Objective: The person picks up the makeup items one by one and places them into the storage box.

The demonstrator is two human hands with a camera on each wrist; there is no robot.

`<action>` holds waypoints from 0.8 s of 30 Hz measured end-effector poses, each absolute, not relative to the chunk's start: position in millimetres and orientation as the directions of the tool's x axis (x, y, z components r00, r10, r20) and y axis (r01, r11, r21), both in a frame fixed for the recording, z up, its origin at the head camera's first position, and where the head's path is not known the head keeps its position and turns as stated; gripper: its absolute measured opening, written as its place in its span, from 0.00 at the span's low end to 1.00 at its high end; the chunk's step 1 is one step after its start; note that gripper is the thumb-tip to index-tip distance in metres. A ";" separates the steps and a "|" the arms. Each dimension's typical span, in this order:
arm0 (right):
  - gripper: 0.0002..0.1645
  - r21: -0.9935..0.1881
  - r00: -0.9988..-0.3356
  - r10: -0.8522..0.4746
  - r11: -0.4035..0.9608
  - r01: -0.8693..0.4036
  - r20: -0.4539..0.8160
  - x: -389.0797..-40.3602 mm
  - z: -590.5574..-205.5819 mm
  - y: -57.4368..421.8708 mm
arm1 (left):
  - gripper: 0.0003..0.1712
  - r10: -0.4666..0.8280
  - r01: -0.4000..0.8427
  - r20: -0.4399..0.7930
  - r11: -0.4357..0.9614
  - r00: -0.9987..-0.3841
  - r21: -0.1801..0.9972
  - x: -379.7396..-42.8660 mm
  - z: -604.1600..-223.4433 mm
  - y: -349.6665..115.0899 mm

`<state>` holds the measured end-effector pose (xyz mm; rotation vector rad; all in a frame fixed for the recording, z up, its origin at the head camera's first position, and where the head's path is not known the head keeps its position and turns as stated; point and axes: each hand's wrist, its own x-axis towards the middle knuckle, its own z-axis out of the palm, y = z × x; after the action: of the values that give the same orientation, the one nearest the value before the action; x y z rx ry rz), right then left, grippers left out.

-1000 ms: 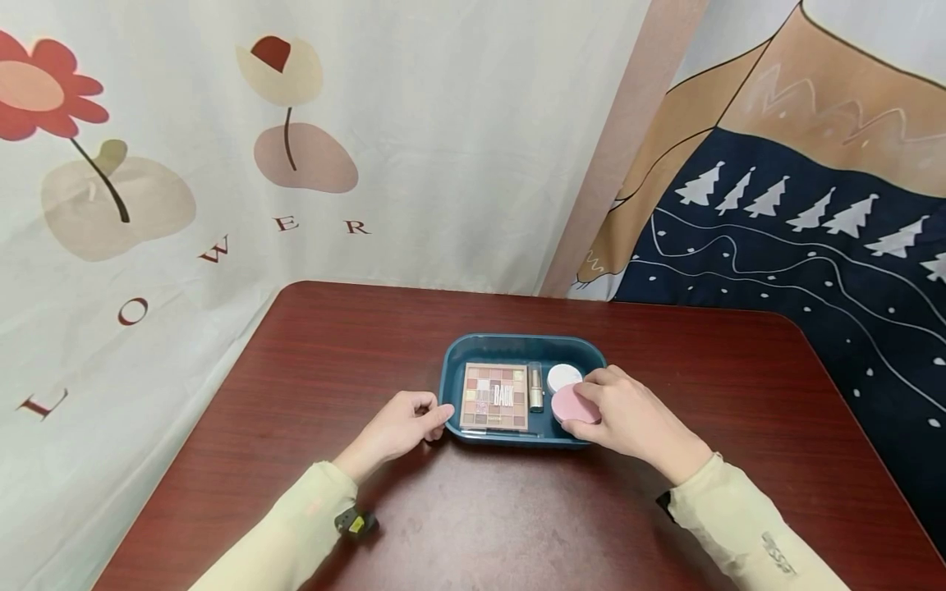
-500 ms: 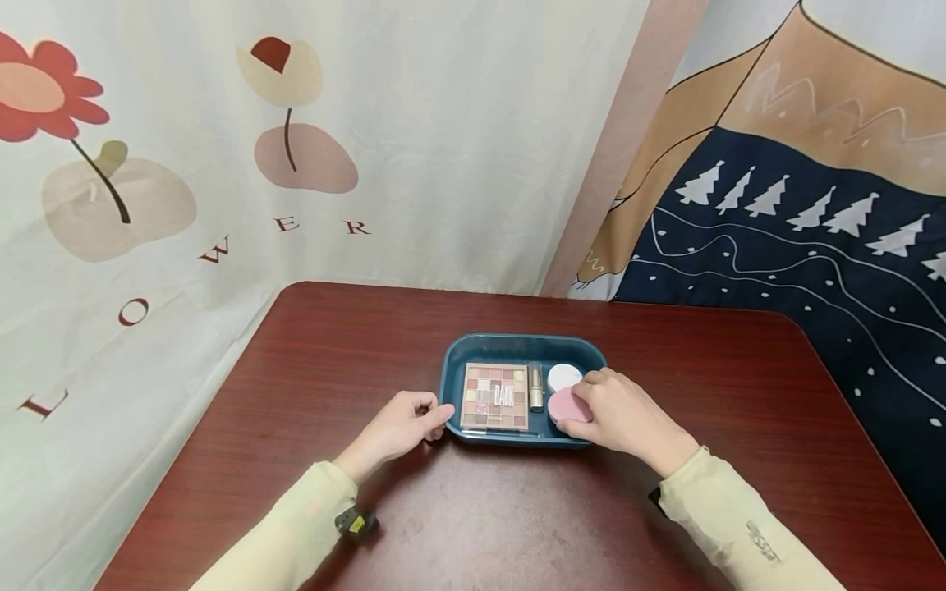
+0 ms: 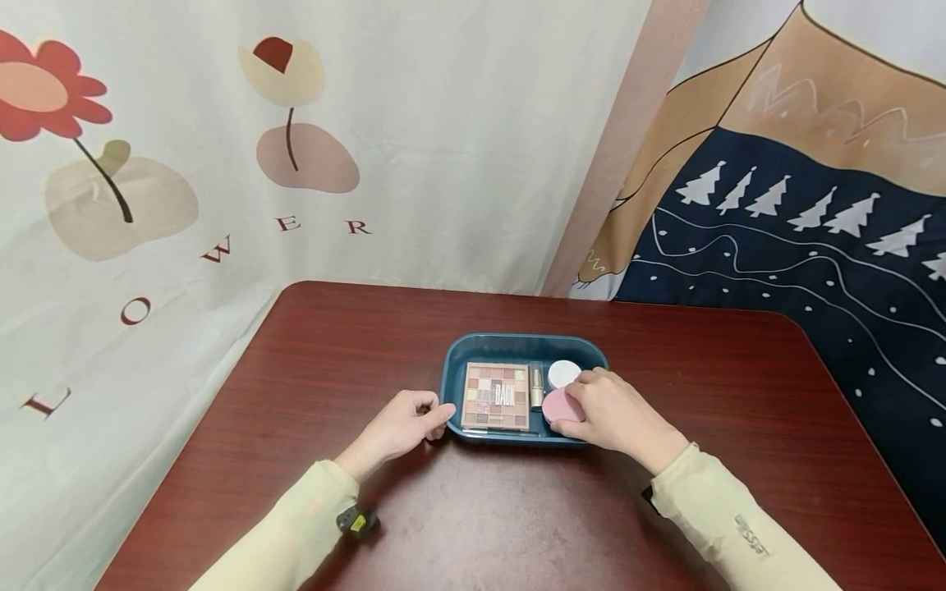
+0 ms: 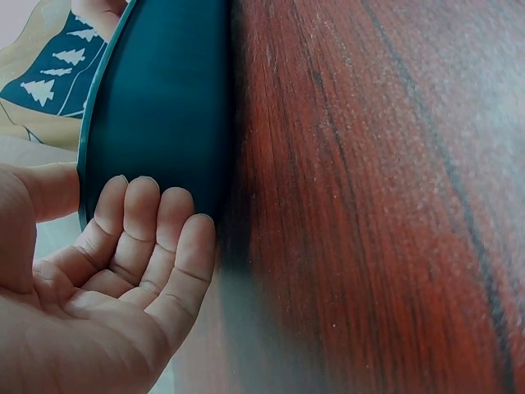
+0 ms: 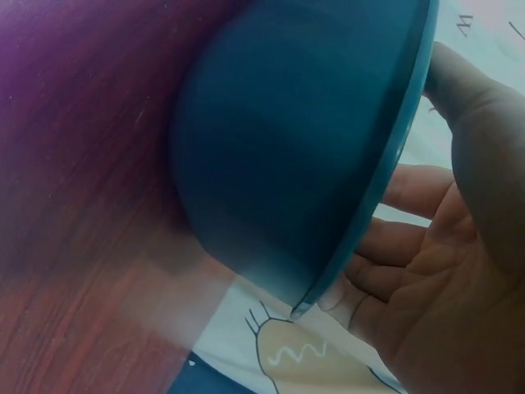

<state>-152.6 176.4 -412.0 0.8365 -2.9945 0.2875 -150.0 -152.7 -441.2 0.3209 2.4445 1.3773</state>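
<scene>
A dark teal tray [image 3: 526,336] stands on the table. My left hand [image 3: 402,423] grips its left end, the thumb over the rim and the curled fingers [image 4: 141,205] against the outer wall. My right hand [image 3: 616,410] reaches over the tray's right end and holds a round pink disc [image 3: 562,407] between thumb and fingers, just inside the tray. In the right wrist view the tray wall [image 5: 295,139] hides the disc. Inside the tray lie an eyeshadow palette [image 3: 495,396], a gold-and-clear lipstick tube [image 3: 536,387] and a round white container [image 3: 564,373]. A thin clear stick [image 3: 493,432] lies along the front.
The reddish-brown wooden table [image 3: 473,509] reaches to a white printed curtain [image 3: 443,148] behind and at the left. A navy and tan cloth with white trees [image 3: 805,205] hangs at the right. A small dark device [image 3: 358,521] sits at the left cuff.
My right hand has moved a little to the left with the pink disc, bringing it closer to the lipstick tube. The left hand stays on the tray's rim.
</scene>
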 end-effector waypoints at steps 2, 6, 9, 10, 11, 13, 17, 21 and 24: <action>0.27 -0.169 -0.853 -0.517 0.837 -0.520 0.069 -153.4 -413.8 176.0 | 0.22 0.346 0.038 -0.162 0.505 -0.924 0.863 -150.1 -441.3 -152.7; 0.27 -0.179 -0.858 -0.512 0.841 -0.510 0.043 -154.4 -414.9 174.7 | 0.22 0.345 0.039 -0.163 0.510 -0.924 0.859 -150.2 -441.5 -152.7; 0.28 -0.187 -0.863 -0.504 0.846 -0.500 0.025 -154.5 -414.9 174.0 | 0.22 0.343 0.037 -0.168 0.517 -0.924 0.855 -150.4 -441.4 -152.9; 0.28 -0.188 -0.864 -0.503 0.847 -0.497 0.020 -154.6 -415.0 173.9 | 0.22 0.341 0.033 -0.172 0.520 -0.924 0.854 -150.4 -441.2 -152.8; 0.29 -0.189 -0.866 -0.500 0.849 -0.493 0.015 -154.6 -415.0 173.7 | 0.22 0.339 0.031 -0.174 0.522 -0.924 0.853 -150.6 -441.1 -152.9; 0.29 -0.187 -0.869 -0.496 0.853 -0.488 0.005 -154.9 -415.1 173.7 | 0.22 0.338 0.030 -0.177 0.525 -0.924 0.851 -150.4 -440.8 -152.9; 0.29 -0.206 -0.872 -0.490 0.855 -0.475 -0.022 -155.8 -415.1 173.0 | 0.22 0.334 0.029 -0.176 0.529 -0.926 0.848 -150.0 -440.0 -152.7; 0.27 -0.234 -0.870 -0.492 0.850 -0.472 -0.033 -156.6 -415.4 172.2 | 0.22 0.334 0.031 -0.173 0.525 -0.926 0.850 -149.6 -439.7 -152.7; 0.27 -0.236 -0.867 -0.497 0.846 -0.477 -0.031 -156.8 -415.2 171.7 | 0.22 0.336 0.034 -0.169 0.523 -0.927 0.852 -149.6 -439.9 -152.9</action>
<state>-156.8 171.7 -415.2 0.8216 -3.1057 0.3594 -149.6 -152.9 -439.9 0.3079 2.4539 1.3622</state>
